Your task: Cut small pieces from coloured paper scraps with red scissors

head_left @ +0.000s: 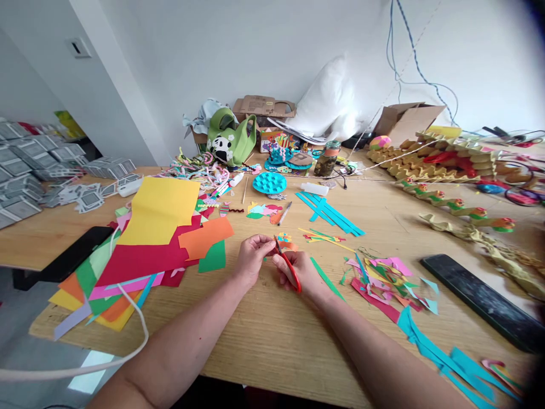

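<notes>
Over the middle of the wooden table point(264, 335), my right hand point(300, 270) grips a pair of red-handled scissors point(293, 277), their blades pointing up and to the left. My left hand point(252, 255) is closed in a pinch at the blade tips. What its fingers hold is too small or hidden to make out. Just beyond the hands lie small orange, yellow and blue paper bits point(284, 237). A thin green paper strip point(327, 278) rests beside my right wrist, and thin coloured strips point(323, 235) are a little farther off.
Coloured paper sheets point(166, 213) pile up at left, crossed by a white cable point(142, 324). Blue strips point(330, 213), paper scraps point(383, 278) and a black phone point(477, 298) are at right. Behind stand a green panda bag point(232, 139), a jar point(327, 159) and egg cartons point(426, 156).
</notes>
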A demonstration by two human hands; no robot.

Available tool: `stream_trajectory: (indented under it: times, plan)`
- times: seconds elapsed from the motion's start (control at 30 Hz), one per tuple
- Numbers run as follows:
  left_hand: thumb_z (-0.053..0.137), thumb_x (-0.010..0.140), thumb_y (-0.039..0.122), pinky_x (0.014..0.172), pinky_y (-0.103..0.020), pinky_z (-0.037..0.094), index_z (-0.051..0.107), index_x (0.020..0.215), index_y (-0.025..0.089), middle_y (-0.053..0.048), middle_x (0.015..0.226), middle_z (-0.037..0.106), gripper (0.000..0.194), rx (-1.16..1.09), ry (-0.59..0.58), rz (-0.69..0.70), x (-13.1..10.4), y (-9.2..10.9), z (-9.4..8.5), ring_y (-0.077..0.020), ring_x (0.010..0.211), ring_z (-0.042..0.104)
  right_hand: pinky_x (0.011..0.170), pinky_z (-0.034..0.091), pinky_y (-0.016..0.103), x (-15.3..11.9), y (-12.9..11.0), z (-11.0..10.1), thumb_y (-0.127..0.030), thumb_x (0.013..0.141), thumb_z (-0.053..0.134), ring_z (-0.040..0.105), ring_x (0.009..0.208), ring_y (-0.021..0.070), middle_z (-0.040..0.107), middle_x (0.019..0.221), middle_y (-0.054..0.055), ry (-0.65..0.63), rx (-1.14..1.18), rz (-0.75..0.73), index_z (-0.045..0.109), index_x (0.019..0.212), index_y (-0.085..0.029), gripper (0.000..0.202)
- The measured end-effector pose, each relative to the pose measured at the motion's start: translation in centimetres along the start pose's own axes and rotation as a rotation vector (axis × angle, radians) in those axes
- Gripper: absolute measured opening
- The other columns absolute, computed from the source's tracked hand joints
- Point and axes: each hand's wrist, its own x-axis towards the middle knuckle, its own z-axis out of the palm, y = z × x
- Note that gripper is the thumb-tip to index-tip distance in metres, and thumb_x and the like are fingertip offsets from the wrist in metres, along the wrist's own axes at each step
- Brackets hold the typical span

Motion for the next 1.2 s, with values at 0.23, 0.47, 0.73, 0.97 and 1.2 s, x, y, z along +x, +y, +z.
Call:
stream_trajectory:
  times: [0.23,0.47,0.73,0.97,1.2]
  plan:
    - [0.076,0.059,0.026,0.064,-0.027,0.046,0.065,0.064,0.014,-0.001,0.062,0.066,0.018,-0.005,-0.015,-0.001,-0.04,0.05,-0.04,-0.0122,0.058,0.059,0.031,0.029,0.019,0.0,-0.08,-0.16,-0.072,0.064,0.063,0.048,0.031,0.01,0.053,0.04,0.0,-0.007,-0.025,-0.01,0.047,0.051,-0.019,0.057]
    - [0.076,0.058,0.025,0.063,-0.026,0.046,0.065,0.063,0.014,-0.001,0.061,0.066,0.016,-0.033,-0.01,-0.023,-0.03,0.21,0.11,-0.0119,0.057,0.058,0.031,0.029,0.019,0.02,0.14,-0.14,-0.071,0.065,0.063,0.047,0.031,0.0099,0.054,0.04,0.0,-0.004,-0.013,-0.017,0.047,0.053,-0.019,0.056]
    - [0.076,0.058,0.024,0.061,-0.025,0.046,0.065,0.064,0.014,-0.001,0.061,0.066,0.017,-0.038,0.003,-0.029,-0.03,0.22,0.1,-0.0118,0.057,0.059,0.031,0.029,0.019,0.04,0.28,-0.04,-0.068,0.066,0.065,0.048,0.031,0.0103,0.053,0.04,-0.001,-0.011,0.002,-0.019,0.046,0.055,-0.019,0.054]
    - [0.076,0.057,0.025,0.059,-0.024,0.044,0.065,0.063,0.014,-0.001,0.06,0.066,0.018,-0.025,0.003,-0.035,-0.1,0.35,0.15,-0.0114,0.056,0.058,0.032,0.03,0.019,0.03,0.35,0.0,-0.067,0.067,0.065,0.048,0.031,0.0099,0.054,0.041,-0.001,-0.012,0.015,-0.036,0.046,0.055,-0.019,0.054]
    - [0.076,0.057,0.024,0.058,-0.023,0.043,0.064,0.062,0.013,-0.001,0.06,0.066,0.017,-0.027,-0.011,-0.038,-0.07,0.31,0.08,-0.0107,0.056,0.058,0.031,0.029,0.018,0.12,0.35,-0.08,-0.068,0.066,0.065,0.048,0.031,0.0094,0.053,0.04,-0.001,-0.011,0.012,-0.03,0.047,0.055,-0.018,0.054]
